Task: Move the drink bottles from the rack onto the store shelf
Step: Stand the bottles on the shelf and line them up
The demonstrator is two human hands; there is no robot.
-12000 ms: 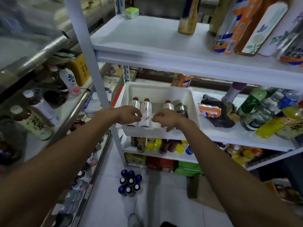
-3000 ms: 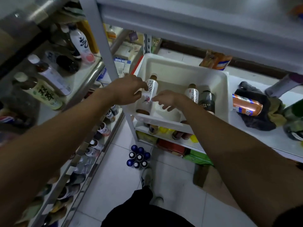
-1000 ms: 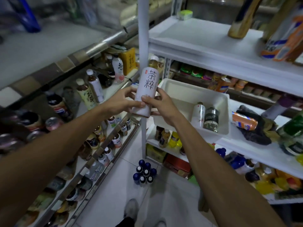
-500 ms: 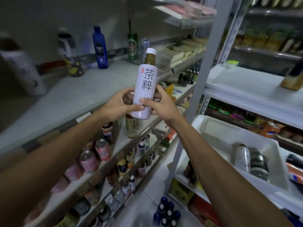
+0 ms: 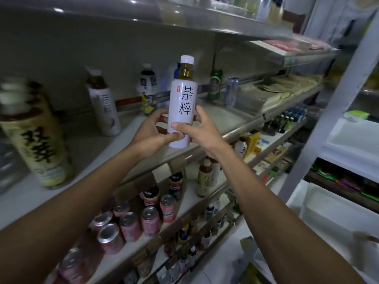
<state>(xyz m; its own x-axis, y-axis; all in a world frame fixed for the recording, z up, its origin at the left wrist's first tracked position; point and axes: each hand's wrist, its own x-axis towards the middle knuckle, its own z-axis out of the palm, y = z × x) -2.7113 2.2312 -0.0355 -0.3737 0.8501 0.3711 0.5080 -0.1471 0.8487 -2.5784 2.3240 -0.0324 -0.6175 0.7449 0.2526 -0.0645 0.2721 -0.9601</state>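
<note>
A long grey store shelf runs across the aisle, with the white rack at the right edge of the view. On the shelf stand a large tea bottle, a white bottle and, further back, a green can. A person holds the white-labelled drink bottle upright over the shelf's front lip, cap up, not yet clearly set down. Placed this close to the edge, its narrow base could miss the surface or tip forward onto the cans below, and a push deeper could knock the standing bottles. Both forearms reach up and forward. The left hand cups the bottle's lower body from the left and the right hand from the right. Both sets of fingers are clamped round the bottle, and the thumbs cross its front.
</note>
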